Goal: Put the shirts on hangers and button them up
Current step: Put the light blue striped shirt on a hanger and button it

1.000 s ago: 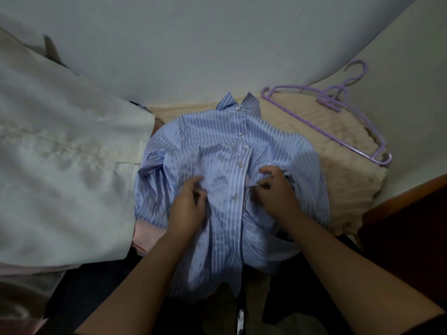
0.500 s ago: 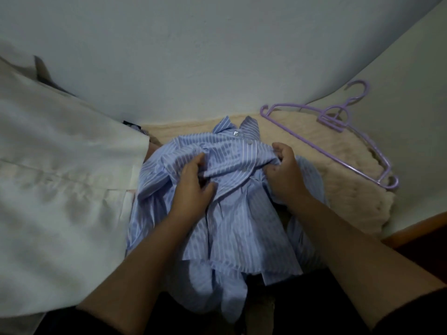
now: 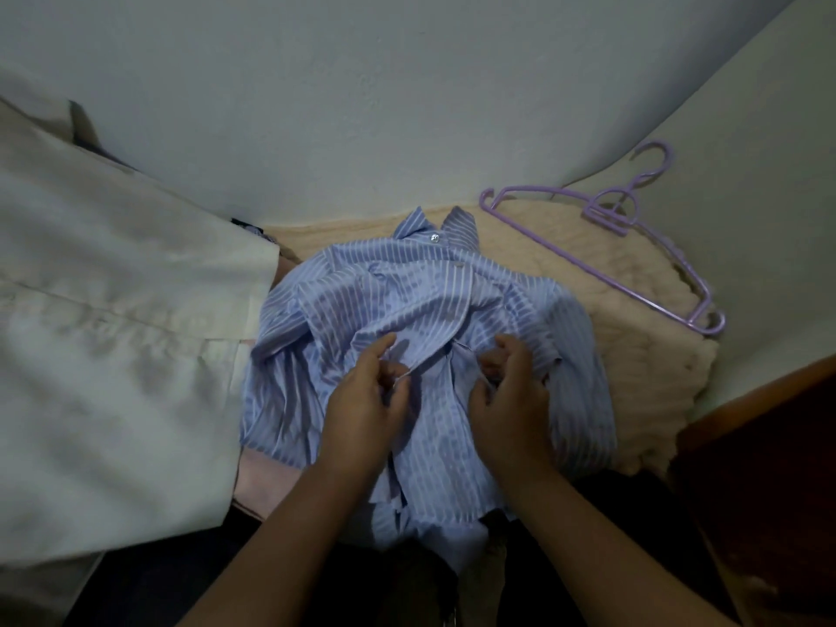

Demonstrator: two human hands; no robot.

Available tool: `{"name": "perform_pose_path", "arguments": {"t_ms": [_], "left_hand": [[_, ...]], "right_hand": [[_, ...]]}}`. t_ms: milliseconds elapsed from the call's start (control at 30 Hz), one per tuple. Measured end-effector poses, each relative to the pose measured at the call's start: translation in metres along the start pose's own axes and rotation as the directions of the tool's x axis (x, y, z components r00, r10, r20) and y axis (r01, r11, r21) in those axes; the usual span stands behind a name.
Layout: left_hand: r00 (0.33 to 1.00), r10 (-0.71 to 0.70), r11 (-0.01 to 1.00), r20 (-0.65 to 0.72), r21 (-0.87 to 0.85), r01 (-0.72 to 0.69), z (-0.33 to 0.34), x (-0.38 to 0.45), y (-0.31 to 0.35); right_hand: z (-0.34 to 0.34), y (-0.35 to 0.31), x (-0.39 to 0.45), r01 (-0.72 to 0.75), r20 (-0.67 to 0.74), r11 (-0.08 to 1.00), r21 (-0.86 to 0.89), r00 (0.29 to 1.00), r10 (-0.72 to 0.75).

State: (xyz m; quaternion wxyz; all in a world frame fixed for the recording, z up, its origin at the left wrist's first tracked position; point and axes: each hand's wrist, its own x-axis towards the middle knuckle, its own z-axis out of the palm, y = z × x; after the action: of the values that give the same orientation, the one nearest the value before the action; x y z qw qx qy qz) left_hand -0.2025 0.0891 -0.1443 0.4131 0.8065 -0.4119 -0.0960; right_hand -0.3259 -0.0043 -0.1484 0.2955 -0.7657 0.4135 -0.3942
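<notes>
A blue striped shirt (image 3: 344, 310) lies crumpled on a cream blanket (image 3: 633, 346), collar toward the wall, with its top buttons fastened. My left hand (image 3: 366, 409) pinches the left front edge near the middle of the shirt. My right hand (image 3: 511, 400) grips the right front edge beside it; the two edges sit slightly apart between my hands. Purple plastic hangers (image 3: 624, 246) lie on the blanket at the far right, away from both hands. No hanger shows inside the shirt.
A large cream shirt (image 3: 113, 355) hangs or lies along the left side. A pink garment (image 3: 258, 481) peeks out beneath the blue shirt. White walls meet in a corner behind. A dark wooden surface (image 3: 760, 468) is at the right.
My hands had bunched the shirt up toward the collar; now they have come back down to its middle and hold the two front edges. The fabric is more rumpled than a second ago.
</notes>
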Motion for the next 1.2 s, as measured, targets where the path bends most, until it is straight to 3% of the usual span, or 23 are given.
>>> {"name": "perform_pose_path", "arguments": {"t_ms": [67,167,267,333,467,633,700,767,867,933,1033,1100,1200], "left_hand": [[1.0,-0.011,1.0,-0.014,-0.015,0.011,0.0,-0.003,0.009],[0.999,-0.031,0.996,-0.027,-0.082,0.029,0.002,-0.007,0.021],[0.997,-0.066,0.986,-0.038,-0.157,0.059,0.006,-0.01,0.026],[0.991,-0.124,0.97,-0.045,-0.217,0.112,0.009,-0.01,0.026],[0.978,-0.202,0.937,-0.056,-0.301,0.177,0.01,-0.011,0.023],[0.972,-0.227,0.924,-0.056,-0.329,0.196,0.008,-0.011,0.024],[0.973,-0.224,0.917,-0.056,-0.349,0.191,0.007,-0.011,0.026],[0.975,-0.214,0.913,-0.061,-0.367,0.177,0.006,-0.011,0.029],[0.973,-0.222,0.89,-0.066,-0.422,0.174,0.004,-0.012,0.033],[0.968,-0.246,0.863,-0.043,-0.465,0.199,0.004,-0.014,0.035],[0.962,-0.274,0.849,-0.006,-0.472,0.239,0.007,-0.018,0.037],[0.952,-0.306,0.833,0.003,-0.484,0.27,0.008,-0.02,0.037],[0.94,-0.342,0.811,0.001,-0.505,0.296,0.009,-0.023,0.038]], "right_hand": [[-0.001,-0.004,-0.005,-0.047,0.093,0.999,0.025,0.995,0.045],[-0.006,-0.013,-0.008,-0.28,0.272,0.954,0.106,0.931,0.243],[-0.01,-0.021,-0.003,-0.532,0.388,0.79,0.305,0.827,0.407],[-0.007,-0.02,-0.001,-0.617,0.415,0.687,0.384,0.78,0.468],[-0.002,-0.012,0.004,-0.501,0.284,0.835,0.228,0.854,0.435],[0.002,-0.008,0.013,-0.537,0.423,0.825,0.175,0.798,0.43],[0.004,-0.007,0.015,-0.544,0.414,0.826,0.146,0.792,0.448],[0.002,-0.006,0.016,-0.511,0.315,0.847,0.146,0.836,0.45],[-0.007,-0.008,0.011,-0.324,0.075,0.945,0.035,0.944,0.321],[-0.008,-0.012,0.004,-0.172,0.067,0.985,-0.017,0.983,0.173],[0.002,-0.016,-0.015,-0.101,0.191,0.986,0.134,0.979,0.074],[0.004,-0.02,-0.023,-0.23,0.219,0.918,0.323,0.962,0.164],[0.003,-0.025,-0.022,-0.415,0.206,0.728,0.546,0.909,0.363]]}}
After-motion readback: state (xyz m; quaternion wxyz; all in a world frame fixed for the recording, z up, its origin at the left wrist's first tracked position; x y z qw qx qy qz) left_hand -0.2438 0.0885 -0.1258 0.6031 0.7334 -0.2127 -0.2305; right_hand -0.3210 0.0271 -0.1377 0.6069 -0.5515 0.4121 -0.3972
